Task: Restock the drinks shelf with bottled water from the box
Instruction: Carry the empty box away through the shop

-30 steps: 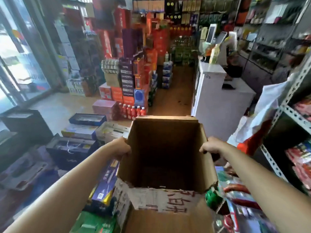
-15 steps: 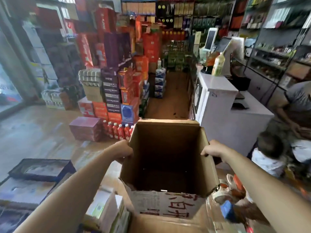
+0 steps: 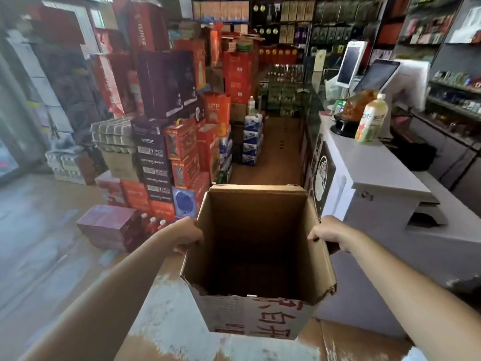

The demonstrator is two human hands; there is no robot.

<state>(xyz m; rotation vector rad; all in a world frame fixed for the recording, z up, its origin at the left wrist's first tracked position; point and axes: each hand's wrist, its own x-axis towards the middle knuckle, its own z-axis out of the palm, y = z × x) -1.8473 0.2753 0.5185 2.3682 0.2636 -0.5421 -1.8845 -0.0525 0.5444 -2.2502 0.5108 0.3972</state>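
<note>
I hold an open brown cardboard box (image 3: 256,227) out in front of me, above the shop floor. Its inside is dark and looks empty; no water bottles show in it. Red handwriting marks its near outer face. My left hand (image 3: 186,234) grips the box's left wall at the rim. My right hand (image 3: 330,233) grips the right wall at the rim. Shelves with goods (image 3: 453,95) line the far right wall.
A tall stack of red and dark cartons (image 3: 166,136) stands to the left of a narrow aisle (image 3: 276,155). A white checkout counter (image 3: 369,173) with screens and a juice bottle (image 3: 371,121) flanks the right. Flattened cardboard (image 3: 346,342) lies below the box.
The view has swung right and forward along the floor; the cartons and counter are closer. The person crouching at the right has left the view. Both hands keep their grip on the box.
</note>
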